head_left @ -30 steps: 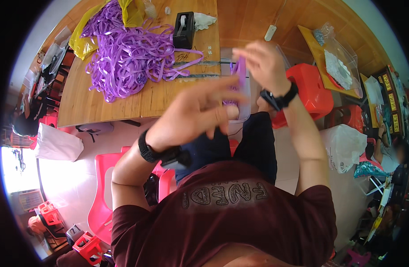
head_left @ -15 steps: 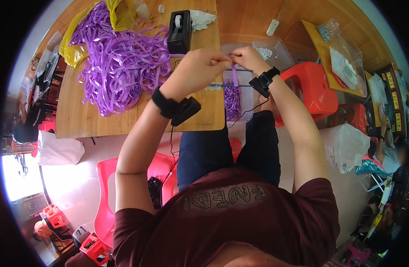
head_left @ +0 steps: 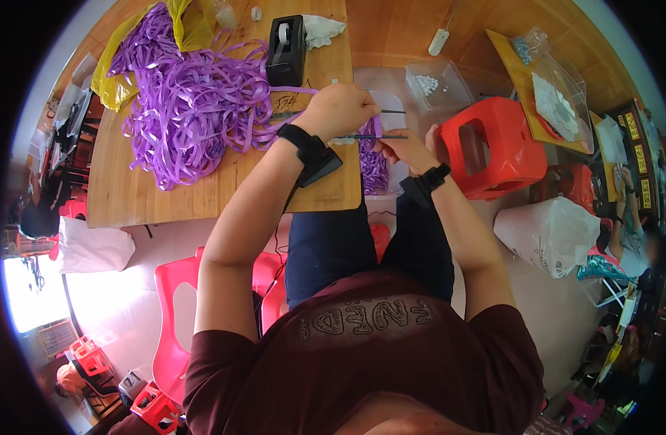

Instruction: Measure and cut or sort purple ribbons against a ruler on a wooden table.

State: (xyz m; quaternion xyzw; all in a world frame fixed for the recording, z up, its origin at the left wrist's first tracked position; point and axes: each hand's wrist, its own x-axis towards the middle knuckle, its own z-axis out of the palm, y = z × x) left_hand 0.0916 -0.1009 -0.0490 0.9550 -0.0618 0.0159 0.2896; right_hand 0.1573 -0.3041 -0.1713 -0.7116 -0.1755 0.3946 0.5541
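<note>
Two thin dark metal rods jut out past the right edge of the table, the far rod (head_left: 395,112) and the near rod (head_left: 384,137). A purple ribbon (head_left: 377,126) runs across them. My left hand (head_left: 342,109) reaches over the table corner, its fingers closed on the ribbon by the far rod. My right hand (head_left: 407,150) is at the near rod, thumb and fingers pinched at the ribbon's lower part. Beneath the rods, a translucent plastic bin (head_left: 396,174) holds a mass of purple ribbon pieces (head_left: 374,176). Part of the ribbon is hidden behind my fingers.
A large tangle of purple ribbon (head_left: 195,109) spills from a yellow bag (head_left: 113,88) over the wooden table (head_left: 130,203). A black tape dispenser (head_left: 285,54) stands near it. Right of my hands are a red stool (head_left: 501,145) and a clear box (head_left: 452,90) of white pieces.
My right hand has come down from the far rod to the near rod. My left hand has shifted slightly right and down, toward the far rod.
</note>
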